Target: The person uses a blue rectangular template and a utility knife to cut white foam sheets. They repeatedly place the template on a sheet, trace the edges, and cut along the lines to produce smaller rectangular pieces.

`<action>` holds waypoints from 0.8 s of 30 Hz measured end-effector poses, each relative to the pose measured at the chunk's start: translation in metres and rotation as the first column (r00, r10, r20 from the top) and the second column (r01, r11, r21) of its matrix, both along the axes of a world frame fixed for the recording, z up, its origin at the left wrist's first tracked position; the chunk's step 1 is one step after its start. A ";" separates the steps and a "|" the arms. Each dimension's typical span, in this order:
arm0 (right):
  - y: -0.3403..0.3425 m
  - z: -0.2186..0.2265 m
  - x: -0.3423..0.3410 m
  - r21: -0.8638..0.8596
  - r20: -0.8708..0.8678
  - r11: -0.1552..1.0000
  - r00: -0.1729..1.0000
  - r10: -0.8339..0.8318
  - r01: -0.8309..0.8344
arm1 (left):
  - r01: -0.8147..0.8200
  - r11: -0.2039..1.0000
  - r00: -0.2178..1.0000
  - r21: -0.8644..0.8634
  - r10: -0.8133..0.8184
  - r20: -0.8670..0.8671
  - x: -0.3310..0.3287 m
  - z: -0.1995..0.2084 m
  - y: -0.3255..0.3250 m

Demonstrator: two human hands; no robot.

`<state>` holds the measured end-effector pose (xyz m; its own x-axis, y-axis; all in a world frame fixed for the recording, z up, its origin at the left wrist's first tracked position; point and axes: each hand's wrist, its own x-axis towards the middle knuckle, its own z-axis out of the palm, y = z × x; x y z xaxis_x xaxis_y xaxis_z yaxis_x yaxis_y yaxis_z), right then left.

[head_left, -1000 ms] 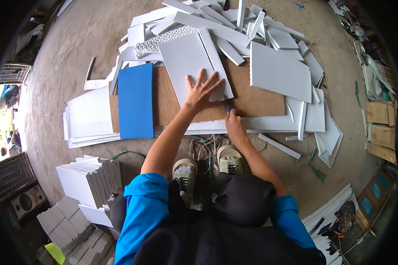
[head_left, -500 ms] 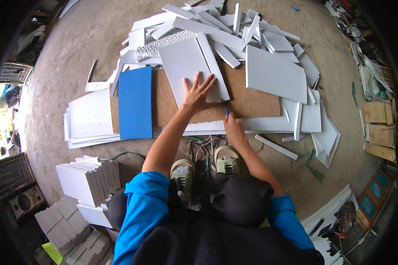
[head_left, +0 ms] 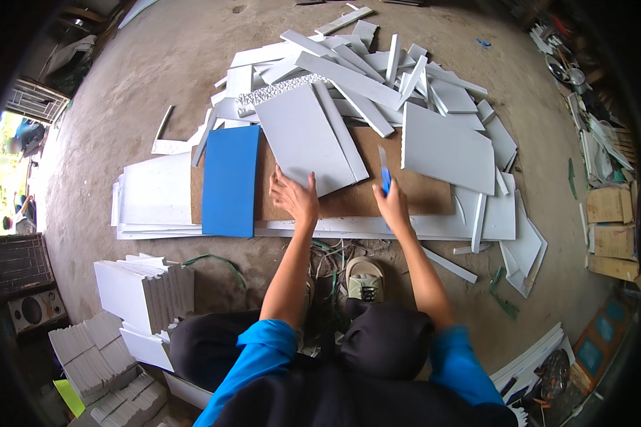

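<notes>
A white foam panel point(head_left: 308, 136) lies at a slant on a brown wooden board point(head_left: 377, 162). My left hand point(head_left: 294, 198) is at the panel's near left corner, fingers spread along the edge and thumb on the near edge. Along the panel's right side runs a narrow white foam strip point(head_left: 350, 155), close against it. To the right, my right hand point(head_left: 392, 203) is closed around a blue utility knife point(head_left: 386, 179). Its blade is out and points away from me, over the board and apart from the panel.
A blue sheet point(head_left: 231, 181) lies on the board's left part. Beyond it is a heap of white offcuts point(head_left: 349, 64). Another white panel point(head_left: 449, 148) rests at the right. Stacked white pieces point(head_left: 139, 292) stand near left; cartons point(head_left: 611, 203) line the far right.
My left hand has slid from the panel's top to its near left corner, and the panel has shifted against the strip. My right hand has lifted the knife away to the right.
</notes>
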<state>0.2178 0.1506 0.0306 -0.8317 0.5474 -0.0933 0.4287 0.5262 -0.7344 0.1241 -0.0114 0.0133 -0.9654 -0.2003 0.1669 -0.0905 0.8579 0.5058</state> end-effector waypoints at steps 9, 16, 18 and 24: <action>0.020 -0.011 -0.070 -0.483 0.070 0.873 0.991 0.118 -0.070 | -0.140 0.931 0.929 0.338 0.005 0.371 -0.020 0.013 -0.013; 0.018 0.057 -0.056 -0.882 -0.158 0.466 0.974 -0.162 -0.066 | -0.154 0.638 0.961 0.754 -0.082 0.265 -0.026 0.034 -0.021; 0.005 0.076 -0.054 -0.928 -0.181 0.370 0.921 -0.345 -0.043 | -0.182 0.544 0.974 0.819 -0.013 0.225 -0.013 0.046 -0.009; -0.004 0.045 -0.068 -0.971 -0.173 0.240 0.672 -0.720 0.007 | -0.096 0.609 0.956 0.788 0.277 -0.097 0.028 0.089 0.009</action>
<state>0.1499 0.1467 0.0756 -0.6241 0.6694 -0.4029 -0.2523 -0.6607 -0.7069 0.1524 -0.0025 0.1025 -0.8573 -0.5134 0.0376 -0.0289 0.1209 0.9922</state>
